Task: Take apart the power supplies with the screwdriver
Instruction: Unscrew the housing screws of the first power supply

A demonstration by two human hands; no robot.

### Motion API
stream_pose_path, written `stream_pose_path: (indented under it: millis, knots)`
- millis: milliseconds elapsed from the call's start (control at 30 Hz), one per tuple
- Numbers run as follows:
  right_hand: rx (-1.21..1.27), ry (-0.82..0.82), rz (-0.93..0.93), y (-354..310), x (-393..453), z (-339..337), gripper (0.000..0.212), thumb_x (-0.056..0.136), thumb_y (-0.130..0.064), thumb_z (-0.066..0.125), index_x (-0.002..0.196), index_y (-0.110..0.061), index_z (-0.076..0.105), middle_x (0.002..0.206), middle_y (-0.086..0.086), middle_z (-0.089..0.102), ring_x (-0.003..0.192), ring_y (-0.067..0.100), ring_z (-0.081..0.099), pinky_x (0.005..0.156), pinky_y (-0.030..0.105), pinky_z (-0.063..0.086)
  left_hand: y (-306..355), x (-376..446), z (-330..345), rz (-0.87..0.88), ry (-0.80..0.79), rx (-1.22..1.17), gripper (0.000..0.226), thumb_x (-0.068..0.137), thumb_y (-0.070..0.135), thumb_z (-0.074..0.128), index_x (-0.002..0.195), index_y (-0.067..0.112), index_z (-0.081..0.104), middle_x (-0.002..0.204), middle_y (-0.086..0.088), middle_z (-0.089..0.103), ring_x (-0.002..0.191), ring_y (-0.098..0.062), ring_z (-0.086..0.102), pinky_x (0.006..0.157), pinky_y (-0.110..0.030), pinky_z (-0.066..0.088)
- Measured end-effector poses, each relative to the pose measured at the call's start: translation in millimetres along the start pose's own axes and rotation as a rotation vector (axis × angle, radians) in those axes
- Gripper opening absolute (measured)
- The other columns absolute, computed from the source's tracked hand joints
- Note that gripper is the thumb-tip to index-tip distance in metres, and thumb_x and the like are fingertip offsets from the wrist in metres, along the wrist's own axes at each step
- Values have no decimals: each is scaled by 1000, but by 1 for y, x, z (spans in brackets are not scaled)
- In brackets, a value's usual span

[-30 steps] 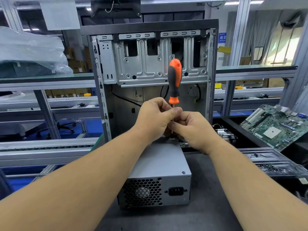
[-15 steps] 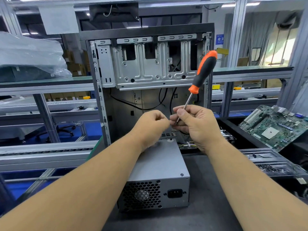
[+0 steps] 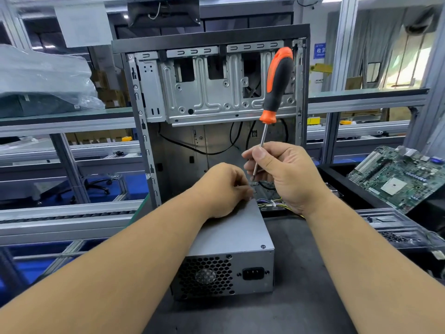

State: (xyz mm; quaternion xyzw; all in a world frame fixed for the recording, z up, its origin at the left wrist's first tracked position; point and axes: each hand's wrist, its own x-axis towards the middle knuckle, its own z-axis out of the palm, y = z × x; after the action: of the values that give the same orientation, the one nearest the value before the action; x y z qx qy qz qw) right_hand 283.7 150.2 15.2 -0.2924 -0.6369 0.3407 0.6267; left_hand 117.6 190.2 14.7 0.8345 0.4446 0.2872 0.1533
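A grey power supply point(image 3: 231, 232) lies on the black mat, with its fan grille and power socket facing me. My left hand point(image 3: 221, 189) rests at its far top edge with the fingertips pinched together; whether anything small is between them is hidden. My right hand point(image 3: 289, 174) is raised just above and to the right, gripping the metal shaft of an orange and black screwdriver point(image 3: 277, 80). The handle points up and leans slightly right, and the tip points down towards my left fingertips, clear of the power supply.
An open grey computer case point(image 3: 216, 92) stands upright right behind the power supply. A bundle of coloured wires point(image 3: 272, 203) spills from the supply's far end. A green motherboard point(image 3: 397, 179) leans at the right above a clear tray point(image 3: 390, 222). Conveyor rails run along the left.
My hands were joined around the screwdriver tip; they have now parted. My right hand lifted the screwdriver up and right, tilting the handle, while my left hand dropped onto the power supply's far edge.
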Motion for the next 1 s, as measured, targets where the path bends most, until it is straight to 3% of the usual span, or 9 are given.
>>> stream_pose_path:
  millis: [100,167,267,367,533,667,767,833,1000]
  knots:
    - [77,-50,11,-8,-3,10,19,96,-25,66,95,-13,80,81,15,73,71,22,66,63,28,58,0,-2,-11,-68,155,-111,29,96,20,65,68,24,62,57,11,59,52,-6,51,53,-23,44]
    - [86,-95,26,-13,-6,19,17,94,-23,69,100,-12,80,86,17,75,73,23,68,65,29,60,-7,-7,-28,-302,282,-509,31,100,16,54,69,19,56,50,8,43,43,-9,36,48,-24,32]
    - [30,-170,49,-18,-12,38,13,96,-10,70,107,-13,77,89,19,76,73,25,71,66,31,60,-30,-35,-58,-612,400,-1232,29,94,9,39,68,21,38,59,4,21,48,-13,16,47,-28,20]
    - [-30,-237,50,-22,-22,66,15,96,-5,68,101,-16,75,86,15,77,71,26,72,65,32,60,-49,-83,-67,-715,452,-1507,23,87,8,31,69,22,35,63,4,21,50,-14,14,44,-25,17]
    - [-130,-366,61,-30,-33,114,15,99,-24,59,99,-16,72,82,10,76,69,24,74,63,29,58,-54,-146,-46,-677,388,-1404,27,81,-1,29,69,14,48,62,1,29,51,-11,17,44,-21,9]
    - [-220,-386,67,-30,-38,120,16,105,-18,61,94,-11,71,76,12,75,63,25,72,58,31,57,-50,-169,-31,-353,338,-1079,18,75,15,51,69,19,68,53,3,28,45,-12,19,45,-19,17]
    - [-275,-368,38,-28,-43,117,15,102,-22,64,90,-15,71,73,11,75,61,25,71,57,31,57,-50,-173,-28,-118,308,-920,15,83,15,57,76,18,70,51,10,46,43,-5,34,43,-18,29]
    - [-294,-357,15,-27,-44,116,15,99,-26,66,88,-17,71,72,10,74,60,26,71,56,33,57,-50,-173,-27,1,282,-883,9,87,11,62,82,9,68,58,13,58,46,2,47,49,-8,37]
    - [-322,-365,-21,-25,-45,113,15,96,-28,71,86,-18,71,67,6,71,56,24,69,56,44,59,-52,-173,-24,65,257,-917,11,88,9,66,82,1,69,74,-9,68,48,4,53,53,-4,40]
